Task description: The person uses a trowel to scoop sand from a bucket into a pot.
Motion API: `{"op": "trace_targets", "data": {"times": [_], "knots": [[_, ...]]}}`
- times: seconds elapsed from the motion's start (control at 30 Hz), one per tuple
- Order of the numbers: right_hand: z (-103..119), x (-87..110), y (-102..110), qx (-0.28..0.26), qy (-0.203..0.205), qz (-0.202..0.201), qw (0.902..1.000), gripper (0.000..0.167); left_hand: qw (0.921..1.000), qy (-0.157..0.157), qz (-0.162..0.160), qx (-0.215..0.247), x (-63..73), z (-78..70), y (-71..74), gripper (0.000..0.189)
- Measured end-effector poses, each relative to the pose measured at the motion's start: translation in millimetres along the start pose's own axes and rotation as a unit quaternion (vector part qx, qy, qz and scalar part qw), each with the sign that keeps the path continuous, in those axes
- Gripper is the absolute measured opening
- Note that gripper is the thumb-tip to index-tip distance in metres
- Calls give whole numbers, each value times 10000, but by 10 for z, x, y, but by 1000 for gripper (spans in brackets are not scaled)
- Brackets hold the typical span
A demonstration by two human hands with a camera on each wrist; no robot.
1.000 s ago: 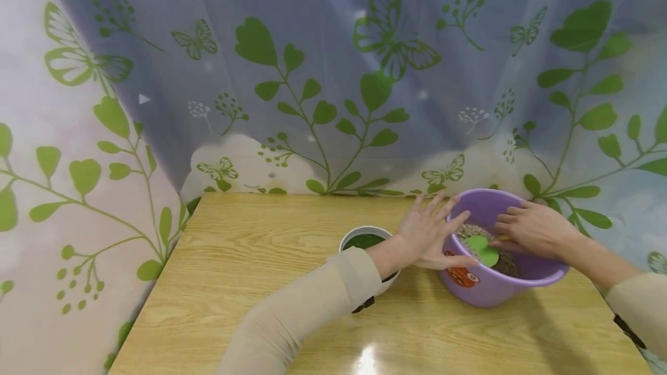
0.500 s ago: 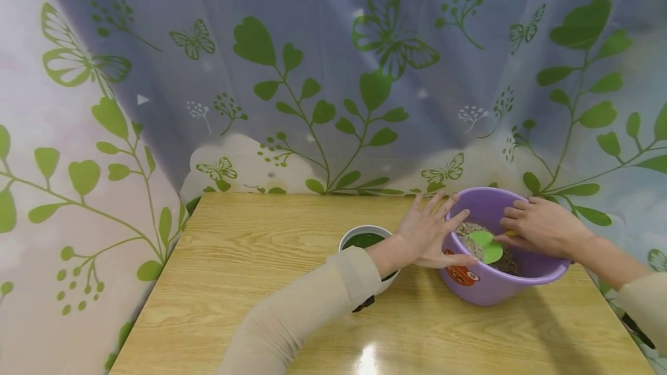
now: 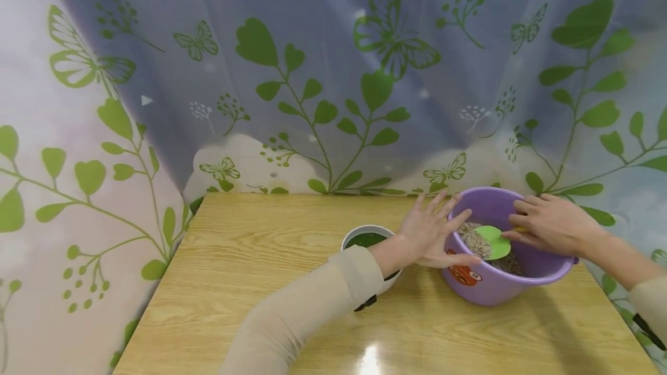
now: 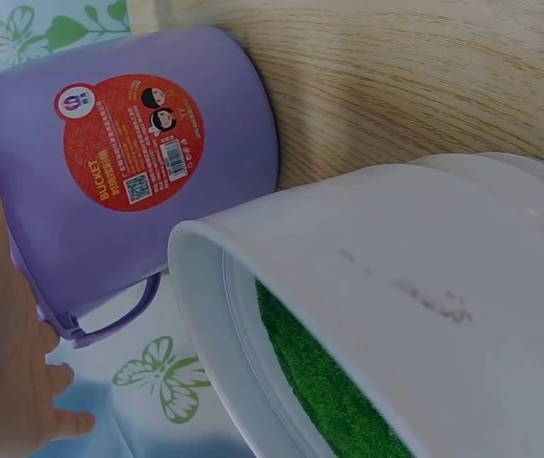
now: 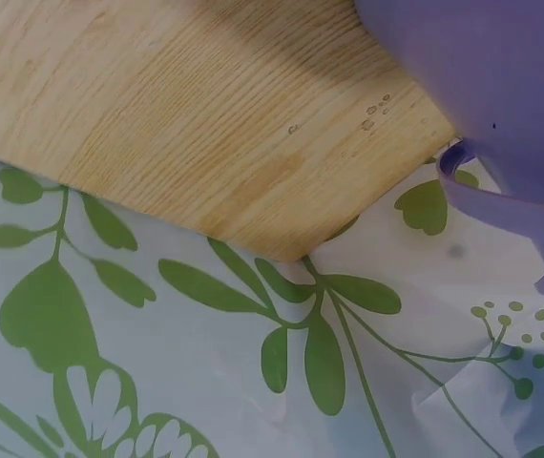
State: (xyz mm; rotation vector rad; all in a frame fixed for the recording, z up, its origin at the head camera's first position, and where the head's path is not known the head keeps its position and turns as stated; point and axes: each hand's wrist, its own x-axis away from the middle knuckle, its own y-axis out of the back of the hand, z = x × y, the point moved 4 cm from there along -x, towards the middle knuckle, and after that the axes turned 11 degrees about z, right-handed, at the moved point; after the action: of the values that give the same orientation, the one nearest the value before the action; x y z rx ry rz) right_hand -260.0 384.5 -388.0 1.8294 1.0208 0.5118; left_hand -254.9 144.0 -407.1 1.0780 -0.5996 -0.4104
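Observation:
On the right of the table stands a purple bucket (image 3: 476,291) with a red round label, part filled with greyish-brown grainy material (image 3: 471,237). My right hand (image 3: 554,225) reaches over its right side and grips a small toy shovel by its yellow handle. The shovel's light green blade (image 3: 495,243) lies against the grains. My left hand (image 3: 428,235) spreads its fingers at the bucket's left rim, with the thumb along the near side. Under the left wrist is a white pot (image 4: 444,248), with a green grass-like surface (image 4: 320,382) inside; the forearm hides part of it in the head view.
The wood-grain table (image 3: 234,282) meets a patterned curtain (image 3: 323,74) at the back, with more of the cloth along both sides. In the right wrist view, the bucket's handle (image 5: 511,210) sticks out near the table's corner.
My right hand has shifted to the right, drawing the shovel blade across the grains and slightly up. The left hand, the bucket and the white pot keep their places.

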Motion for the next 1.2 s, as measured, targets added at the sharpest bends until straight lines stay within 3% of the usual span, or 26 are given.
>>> {"op": "trace_targets", "data": {"times": [0.47,0.97,1.2], "knots": [[-25,53,34,-187,-134,-349,9991,57,10000,-2,58,-2,-8,5,-3,105],[-68,151,55,-321,-312,-713,9965,60,10000,28,34,-52,-13,-13,-10,107],[-71,183,68,-347,-365,-685,9964,59,10000,28,-20,-71,-12,-1,-7,107]]}}
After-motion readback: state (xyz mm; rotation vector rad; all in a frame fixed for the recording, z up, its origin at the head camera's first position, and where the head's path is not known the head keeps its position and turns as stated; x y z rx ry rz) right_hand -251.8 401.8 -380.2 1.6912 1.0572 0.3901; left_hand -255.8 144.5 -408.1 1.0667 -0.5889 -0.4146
